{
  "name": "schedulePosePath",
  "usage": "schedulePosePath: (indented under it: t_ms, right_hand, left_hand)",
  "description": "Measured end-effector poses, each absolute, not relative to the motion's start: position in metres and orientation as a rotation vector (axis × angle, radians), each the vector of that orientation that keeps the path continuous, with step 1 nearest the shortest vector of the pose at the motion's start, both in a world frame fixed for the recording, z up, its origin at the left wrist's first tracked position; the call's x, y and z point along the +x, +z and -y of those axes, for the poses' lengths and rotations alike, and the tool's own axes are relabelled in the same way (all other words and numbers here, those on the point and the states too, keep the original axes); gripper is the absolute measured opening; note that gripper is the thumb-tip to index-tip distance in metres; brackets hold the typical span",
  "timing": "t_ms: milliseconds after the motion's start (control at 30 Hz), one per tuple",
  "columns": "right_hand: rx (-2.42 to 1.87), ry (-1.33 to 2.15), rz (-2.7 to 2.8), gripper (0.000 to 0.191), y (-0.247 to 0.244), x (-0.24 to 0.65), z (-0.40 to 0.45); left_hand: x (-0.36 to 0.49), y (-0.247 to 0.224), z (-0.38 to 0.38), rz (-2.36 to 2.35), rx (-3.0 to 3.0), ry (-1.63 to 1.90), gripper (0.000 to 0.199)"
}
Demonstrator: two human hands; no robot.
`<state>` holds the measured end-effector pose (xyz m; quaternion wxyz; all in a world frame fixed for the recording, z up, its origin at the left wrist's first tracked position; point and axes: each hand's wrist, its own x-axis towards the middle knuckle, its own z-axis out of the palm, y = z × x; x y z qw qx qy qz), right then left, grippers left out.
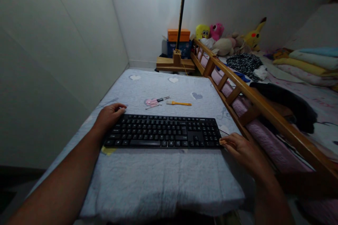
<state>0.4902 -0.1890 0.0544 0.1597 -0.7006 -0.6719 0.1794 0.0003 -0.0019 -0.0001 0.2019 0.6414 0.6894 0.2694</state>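
A black keyboard (155, 132) lies flat across the cloth-covered table. At its left end, my left hand (109, 116) is closed round the upper corner, with the fingers partly hidden behind the wrist and palm. My right hand (241, 149) pinches a small orange-brown cloth (224, 142) against the keyboard's lower right edge; much of the cloth is hidden in the fingers. Behind the keyboard lie a brush (181, 103) with a yellow handle and pale bristles, a tool (160, 100) with a black grip, and a thin metal pick (153, 106).
A light blue quilted cloth (163, 172) covers the table. Along the right runs a wooden bed rail (245, 91), with bedding and plush toys beyond it. A pale cabinet wall (60, 63) borders the left. A wooden stand (175, 64) with a black pole is at the far end.
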Motion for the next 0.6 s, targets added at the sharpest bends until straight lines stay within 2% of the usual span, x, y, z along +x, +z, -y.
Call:
schedulePosePath:
  t_ms: [267,600]
  right_hand:
    - [-2.022,0.550,1.898,0.027,0.050,0.490,0.202]
    - [-1.942,0.654,2.047,0.027,0.079,0.469,0.184]
  left_hand:
    - [-0.002,-0.002,0.001,-1.916,1.803,0.748,0.047]
    - [0.001,0.002,0.002,-1.903,1.798,0.761,0.045]
